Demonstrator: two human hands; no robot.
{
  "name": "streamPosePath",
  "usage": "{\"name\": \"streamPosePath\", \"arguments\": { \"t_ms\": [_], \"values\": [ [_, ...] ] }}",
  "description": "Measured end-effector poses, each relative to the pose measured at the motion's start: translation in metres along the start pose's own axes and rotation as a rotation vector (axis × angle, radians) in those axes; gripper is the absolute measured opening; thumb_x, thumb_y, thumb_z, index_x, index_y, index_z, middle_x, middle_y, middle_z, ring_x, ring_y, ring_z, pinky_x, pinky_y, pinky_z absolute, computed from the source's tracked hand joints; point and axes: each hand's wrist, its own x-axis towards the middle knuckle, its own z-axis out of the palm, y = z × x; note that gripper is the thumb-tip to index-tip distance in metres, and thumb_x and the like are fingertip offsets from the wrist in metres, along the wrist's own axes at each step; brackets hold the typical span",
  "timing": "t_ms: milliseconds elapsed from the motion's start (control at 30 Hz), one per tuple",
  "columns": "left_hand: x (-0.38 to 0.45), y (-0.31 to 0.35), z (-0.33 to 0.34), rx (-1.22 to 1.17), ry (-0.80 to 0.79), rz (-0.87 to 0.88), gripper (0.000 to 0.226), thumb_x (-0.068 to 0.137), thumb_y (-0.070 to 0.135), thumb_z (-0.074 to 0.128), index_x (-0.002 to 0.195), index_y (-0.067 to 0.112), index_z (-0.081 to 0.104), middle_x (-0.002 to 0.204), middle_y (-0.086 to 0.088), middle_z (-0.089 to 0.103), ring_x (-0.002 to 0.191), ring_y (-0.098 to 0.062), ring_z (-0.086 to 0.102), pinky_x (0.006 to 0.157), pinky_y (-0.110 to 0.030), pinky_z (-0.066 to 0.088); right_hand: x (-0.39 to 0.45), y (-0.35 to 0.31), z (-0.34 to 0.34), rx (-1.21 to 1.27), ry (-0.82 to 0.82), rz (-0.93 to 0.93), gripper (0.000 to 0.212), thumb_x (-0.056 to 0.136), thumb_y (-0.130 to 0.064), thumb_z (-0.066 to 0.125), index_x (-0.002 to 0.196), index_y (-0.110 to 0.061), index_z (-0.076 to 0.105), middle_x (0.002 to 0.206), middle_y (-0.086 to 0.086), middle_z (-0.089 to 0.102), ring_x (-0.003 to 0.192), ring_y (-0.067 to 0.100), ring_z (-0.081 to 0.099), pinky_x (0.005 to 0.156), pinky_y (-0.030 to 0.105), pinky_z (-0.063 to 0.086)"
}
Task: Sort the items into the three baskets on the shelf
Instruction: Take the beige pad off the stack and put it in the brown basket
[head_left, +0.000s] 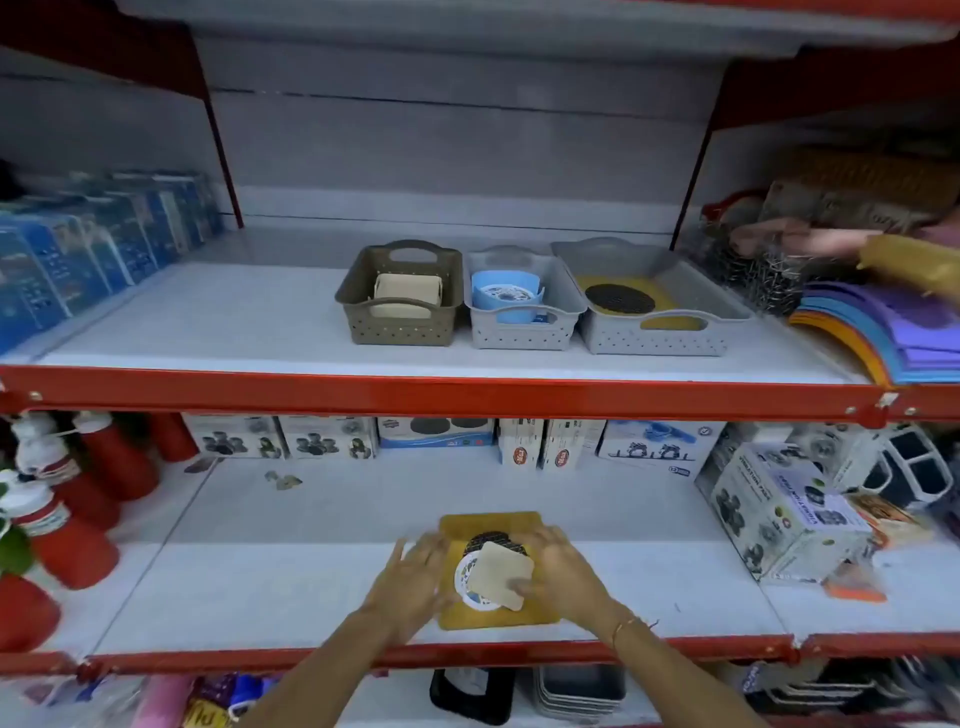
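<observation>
A red-framed shelving unit (467, 397) fills the view, with a white upper shelf (208, 322) and a white lower shelf (291, 582). On the upper shelf three baskets stand side by side, touching or nearly so: a wide grey basket (660, 340) on the right holding a yellow mat with a dark round mesh piece on top, a smaller grey basket (519, 335) in the middle holding a blue bowl-like item, and a brown basket (400, 330) on the left holding cream square pieces. Blue boxes (88, 254) line the far left of that shelf; a fan of coloured mats (893, 332) lies at the far right, where another person's sleeve (909, 265) reaches in.

On the lower shelf, near its front edge, lies a yellow mat (493, 527). Stacked on it – a dark round mesh piece (491, 540), a white patterned round piece (467, 577) and, uppermost, a cream square coaster (503, 574), tilted. The left hand (415, 577) rests open at the stack's left side, fingers spread against the mat. The right hand (558, 571) curls around the right side, its thumb and fingers pinching the cream coaster's edge. Red bottles (78, 525) stand at the left and printed boxes (779, 514) at the right – more boxes line the back
</observation>
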Motion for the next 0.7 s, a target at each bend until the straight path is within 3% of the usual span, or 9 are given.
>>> {"name": "streamPosePath", "arguments": {
  "t_ms": [33,100,200,433,700],
  "values": [
    [0.004,-0.003,0.004,0.011,-0.097,-0.01,0.089,0.086,0.068,0.015,0.15,0.008,0.002,0.16,-0.005,0.001,0.146,-0.015,-0.003,0.117,-0.037,-0.009,0.003,0.005,0.006,-0.005,-0.054,0.027,0.071,0.077,-0.041,0.069,0.14,-0.023,0.041,0.144,0.0,0.042,0.138,0.02,0.029,0.111,0.032,0.032],
    [0.011,-0.009,0.014,0.037,-0.21,0.001,0.124,0.051,0.082,-0.015,0.149,0.007,-0.006,0.159,-0.006,-0.008,0.146,-0.016,-0.01,0.115,-0.039,-0.013,0.005,0.013,0.015,-0.022,-0.112,0.059,0.086,0.071,-0.047,0.071,0.144,-0.022,0.033,0.147,-0.001,0.038,0.137,0.018,0.029,0.112,0.029,0.029],
    [0.026,-0.02,0.027,0.096,-0.253,0.023,0.147,0.026,0.083,-0.031,0.149,0.006,-0.007,0.158,-0.008,-0.012,0.145,-0.018,-0.012,0.115,-0.043,-0.011,0.01,0.021,0.02,0.0,-0.14,0.091,0.094,0.069,-0.051,0.072,0.146,-0.019,0.029,0.15,-0.001,0.033,0.139,0.016,0.025,0.114,0.026,0.024],
    [0.031,-0.019,0.031,0.06,-0.269,0.0,0.128,0.042,0.078,-0.011,0.149,0.008,-0.008,0.158,-0.007,-0.013,0.145,-0.017,-0.013,0.114,-0.041,-0.014,0.016,0.025,0.024,-0.035,-0.102,0.054,0.095,0.065,-0.054,0.071,0.144,-0.018,0.032,0.144,-0.004,0.039,0.134,0.013,0.03,0.109,0.021,0.029],
    [0.024,-0.017,0.031,-0.008,-0.146,-0.029,0.143,0.032,0.08,-0.038,0.15,0.01,0.001,0.159,-0.006,-0.006,0.146,-0.016,-0.009,0.116,-0.037,-0.009,0.009,0.018,0.021,0.042,-0.041,0.071,0.096,0.054,-0.057,0.072,0.138,-0.024,0.041,0.131,-0.007,0.052,0.123,0.011,0.04,0.096,0.017,0.036]
  ]
}}
